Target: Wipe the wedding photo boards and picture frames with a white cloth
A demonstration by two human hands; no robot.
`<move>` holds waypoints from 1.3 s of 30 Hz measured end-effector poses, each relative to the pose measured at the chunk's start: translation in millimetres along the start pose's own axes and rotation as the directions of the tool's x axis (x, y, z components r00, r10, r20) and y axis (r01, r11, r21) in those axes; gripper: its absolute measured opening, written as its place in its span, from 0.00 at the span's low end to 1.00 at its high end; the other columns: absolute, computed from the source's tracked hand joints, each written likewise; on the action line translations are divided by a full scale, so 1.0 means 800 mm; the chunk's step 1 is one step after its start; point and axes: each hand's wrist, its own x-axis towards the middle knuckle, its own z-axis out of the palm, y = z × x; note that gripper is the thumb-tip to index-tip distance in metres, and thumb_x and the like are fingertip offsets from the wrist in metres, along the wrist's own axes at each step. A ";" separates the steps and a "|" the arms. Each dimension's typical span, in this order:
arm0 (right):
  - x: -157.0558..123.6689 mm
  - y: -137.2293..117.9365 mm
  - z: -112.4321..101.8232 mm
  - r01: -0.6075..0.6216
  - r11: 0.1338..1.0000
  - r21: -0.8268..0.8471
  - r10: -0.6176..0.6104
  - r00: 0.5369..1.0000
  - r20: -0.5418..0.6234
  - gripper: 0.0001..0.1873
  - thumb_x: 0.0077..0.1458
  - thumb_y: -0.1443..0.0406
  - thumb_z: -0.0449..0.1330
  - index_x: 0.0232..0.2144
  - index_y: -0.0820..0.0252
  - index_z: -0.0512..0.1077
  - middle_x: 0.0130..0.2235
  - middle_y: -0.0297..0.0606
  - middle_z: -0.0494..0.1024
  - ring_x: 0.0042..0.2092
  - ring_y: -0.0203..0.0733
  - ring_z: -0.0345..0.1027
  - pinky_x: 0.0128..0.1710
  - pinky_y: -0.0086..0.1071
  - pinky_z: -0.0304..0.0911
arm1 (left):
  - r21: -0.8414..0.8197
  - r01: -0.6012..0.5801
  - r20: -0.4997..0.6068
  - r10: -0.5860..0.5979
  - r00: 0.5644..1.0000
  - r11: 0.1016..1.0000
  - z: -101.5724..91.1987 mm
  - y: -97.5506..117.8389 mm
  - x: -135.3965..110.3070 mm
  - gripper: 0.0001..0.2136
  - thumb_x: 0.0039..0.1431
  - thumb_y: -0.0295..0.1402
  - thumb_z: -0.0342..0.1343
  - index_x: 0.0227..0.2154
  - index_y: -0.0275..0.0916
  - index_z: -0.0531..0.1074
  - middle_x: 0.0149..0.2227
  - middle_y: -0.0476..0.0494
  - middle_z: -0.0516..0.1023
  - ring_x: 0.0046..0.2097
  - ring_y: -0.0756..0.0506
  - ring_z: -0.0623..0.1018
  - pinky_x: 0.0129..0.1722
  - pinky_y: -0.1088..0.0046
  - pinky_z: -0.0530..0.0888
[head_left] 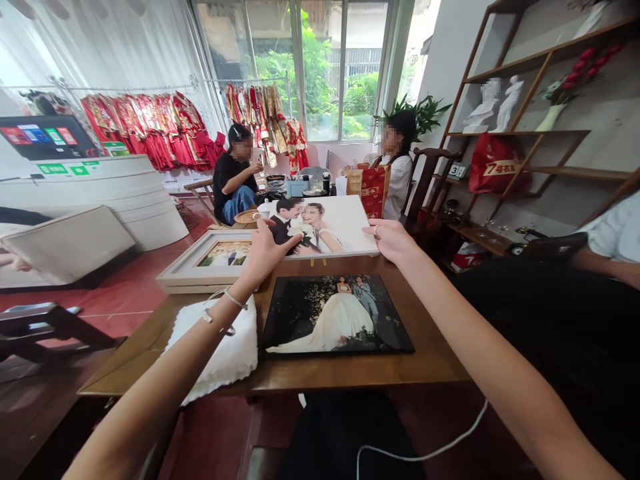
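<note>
Both my hands hold up a white wedding photo panel (345, 230) that shows a couple close together. My left hand (270, 250) grips its left side, with the thumb across the front of the picture. At the right edge, my right hand (393, 239) is closed on the panel, and part of its fingers is hidden behind it. Below, a dark wedding photo panel (320, 320) lies flat on the wooden table (300, 377). A folded white cloth (220, 360) lies under my left forearm. Beyond it is a white framed photo (173, 273), resting on what looks like another frame.
Two people (235, 173) sit across the table near a red paper bag (367, 190). Another person's sleeve (615, 223) shows at the right. A dark stool (45, 327) stands at left, wooden shelves (540, 133) at right. A white cable (425, 457) hangs at the front.
</note>
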 end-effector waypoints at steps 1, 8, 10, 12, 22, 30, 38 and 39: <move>-0.016 -0.009 -0.004 -0.015 0.999 0.035 0.015 1.000 0.005 0.14 0.38 0.76 0.63 0.32 0.64 0.71 0.31 0.39 0.78 0.36 0.44 0.75 0.38 0.39 0.72 | 0.001 -0.010 -0.004 0.010 1.000 1.000 -0.011 0.005 -0.008 0.27 0.47 0.49 0.61 0.42 0.37 0.59 0.42 0.39 0.68 0.47 0.37 0.71 0.44 0.62 0.69; -0.138 -0.015 -0.031 -0.102 0.986 0.132 0.096 0.994 0.049 0.13 0.38 0.74 0.64 0.32 0.62 0.74 0.35 0.42 0.80 0.42 0.47 0.75 0.43 0.39 0.71 | 0.049 0.026 0.078 -0.029 0.997 0.998 -0.047 0.024 -0.091 0.29 0.46 0.52 0.61 0.43 0.37 0.59 0.42 0.38 0.68 0.47 0.37 0.70 0.45 0.60 0.69; -0.159 -0.004 -0.041 -0.105 0.990 0.099 0.100 0.994 0.052 0.17 0.38 0.72 0.65 0.36 0.62 0.75 0.38 0.42 0.81 0.43 0.46 0.74 0.43 0.37 0.71 | 0.044 0.054 0.113 -0.059 0.992 0.998 -0.041 0.024 -0.113 0.27 0.47 0.51 0.60 0.43 0.38 0.60 0.42 0.39 0.68 0.47 0.37 0.71 0.45 0.61 0.69; -0.172 0.007 -0.050 -0.096 0.995 0.020 0.095 0.994 0.056 0.21 0.38 0.69 0.66 0.40 0.62 0.75 0.41 0.42 0.80 0.43 0.47 0.74 0.42 0.38 0.70 | 0.037 0.089 0.154 -0.094 0.984 0.995 -0.034 0.023 -0.129 0.26 0.48 0.50 0.60 0.42 0.38 0.60 0.42 0.39 0.69 0.47 0.37 0.71 0.45 0.61 0.68; -0.182 0.078 -0.068 -0.112 0.972 -0.205 0.098 0.992 -0.077 0.26 0.35 0.63 0.69 0.40 0.66 0.74 0.43 0.48 0.79 0.43 0.50 0.73 0.42 0.38 0.69 | 0.093 0.206 0.274 -0.224 0.935 0.974 0.002 0.007 -0.174 0.34 0.46 0.54 0.58 0.50 0.34 0.60 0.44 0.34 0.69 0.50 0.34 0.71 0.46 0.62 0.68; -0.177 0.100 -0.072 -0.039 0.927 -0.374 0.007 0.996 -0.087 0.30 0.36 0.59 0.67 0.43 0.69 0.73 0.41 0.48 0.79 0.38 0.46 0.70 0.38 0.39 0.66 | 0.283 0.145 0.349 -0.243 0.905 0.948 0.005 -0.003 -0.170 0.32 0.46 0.58 0.55 0.41 0.31 0.68 0.37 0.35 0.73 0.45 0.34 0.72 0.41 0.64 0.68; -0.178 0.100 -0.074 -0.046 0.903 -0.427 0.035 0.999 -0.033 0.25 0.38 0.60 0.65 0.41 0.66 0.73 0.38 0.44 0.78 0.36 0.43 0.67 0.36 0.36 0.64 | 0.421 0.105 0.352 -0.269 0.897 0.901 -0.002 0.007 -0.162 0.29 0.43 0.60 0.56 0.32 0.35 0.68 0.33 0.39 0.72 0.42 0.36 0.72 0.38 0.66 0.69; -0.177 0.100 -0.075 -0.052 0.897 -0.439 0.043 0.999 -0.031 0.25 0.39 0.60 0.65 0.41 0.65 0.72 0.38 0.44 0.77 0.36 0.42 0.66 0.37 0.36 0.64 | 0.430 0.105 0.350 -0.273 0.896 0.897 -0.003 0.008 -0.162 0.29 0.43 0.60 0.56 0.32 0.35 0.68 0.33 0.39 0.72 0.42 0.36 0.72 0.38 0.66 0.69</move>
